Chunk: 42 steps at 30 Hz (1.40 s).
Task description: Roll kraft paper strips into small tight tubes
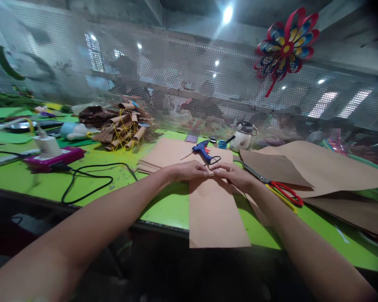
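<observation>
A long strip of brown kraft paper [216, 214] lies in front of me, its near end jutting over the table's edge. My left hand [193, 170] pinches the far end of this strip, thumb and fingers together. From the other side, my right hand [231, 173] is closed on the same end, its fingertips almost meeting the left ones. Just beyond both hands, a blue hot glue gun [201, 150] rests on a stack of brown paper sheets [164, 153]. Right of my right hand lie scissors [285, 191] with red and yellow handles.
Large kraft sheets [327, 163] cover the right side of the green table [164, 201]. A white jug [241, 138] stands at the back. Leftward are bundled paper rolls [126, 130], a purple power strip [56, 158] and its black cable [110, 180]. A paper flower [286, 48] hangs above.
</observation>
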Each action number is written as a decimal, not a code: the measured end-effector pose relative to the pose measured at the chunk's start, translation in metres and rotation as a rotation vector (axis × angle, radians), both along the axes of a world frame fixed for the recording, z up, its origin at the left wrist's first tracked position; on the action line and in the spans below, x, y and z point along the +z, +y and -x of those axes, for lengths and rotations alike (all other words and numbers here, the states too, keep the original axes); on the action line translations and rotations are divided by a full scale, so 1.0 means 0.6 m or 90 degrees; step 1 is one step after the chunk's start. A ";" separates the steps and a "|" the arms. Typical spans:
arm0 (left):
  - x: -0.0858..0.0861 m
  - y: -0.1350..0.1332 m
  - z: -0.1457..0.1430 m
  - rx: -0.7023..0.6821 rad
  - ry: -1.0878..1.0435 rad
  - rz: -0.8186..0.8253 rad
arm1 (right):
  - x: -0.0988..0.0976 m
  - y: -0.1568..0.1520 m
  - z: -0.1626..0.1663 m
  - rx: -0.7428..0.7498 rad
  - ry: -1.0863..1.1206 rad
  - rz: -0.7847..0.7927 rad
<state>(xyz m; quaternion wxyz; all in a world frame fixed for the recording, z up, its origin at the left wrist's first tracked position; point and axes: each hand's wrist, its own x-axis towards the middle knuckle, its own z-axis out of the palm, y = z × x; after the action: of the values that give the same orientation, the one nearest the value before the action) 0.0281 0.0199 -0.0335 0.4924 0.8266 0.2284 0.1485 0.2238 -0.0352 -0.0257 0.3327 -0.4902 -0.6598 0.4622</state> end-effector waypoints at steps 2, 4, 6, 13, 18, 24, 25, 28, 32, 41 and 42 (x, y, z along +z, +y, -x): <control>-0.004 0.005 0.000 0.006 0.004 -0.023 | 0.000 0.000 0.000 -0.009 0.041 0.039; -0.008 0.009 0.001 0.015 0.014 -0.046 | 0.001 0.000 0.000 -0.013 0.075 0.070; -0.010 0.010 0.001 0.020 0.020 -0.060 | 0.003 -0.001 0.001 -0.016 0.097 0.092; -0.001 0.001 -0.003 0.050 0.082 -0.108 | -0.001 0.003 -0.005 0.003 0.100 0.087; 0.000 0.002 -0.006 0.065 0.111 -0.139 | -0.016 0.018 -0.024 0.035 0.026 0.025; -0.003 0.002 -0.005 0.048 0.098 -0.132 | -0.014 0.017 -0.025 0.081 -0.034 0.015; -0.002 0.001 -0.004 0.044 0.090 -0.127 | -0.012 0.015 -0.023 0.079 -0.033 0.009; 0.003 -0.006 -0.003 0.042 0.076 -0.116 | -0.010 0.013 -0.019 0.071 -0.017 0.009; 0.008 -0.013 -0.002 0.048 0.076 -0.096 | -0.012 0.014 -0.022 0.084 -0.012 0.021; 0.008 -0.012 0.001 0.020 0.079 -0.137 | -0.019 0.017 -0.028 0.095 -0.016 0.012; 0.010 -0.013 0.000 0.022 0.078 -0.150 | -0.019 0.017 -0.027 0.094 -0.013 0.004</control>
<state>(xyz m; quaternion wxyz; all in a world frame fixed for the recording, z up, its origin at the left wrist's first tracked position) 0.0279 0.0119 -0.0275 0.3746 0.8822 0.2529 0.1319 0.2401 -0.0252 -0.0369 0.2897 -0.4460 -0.6960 0.4824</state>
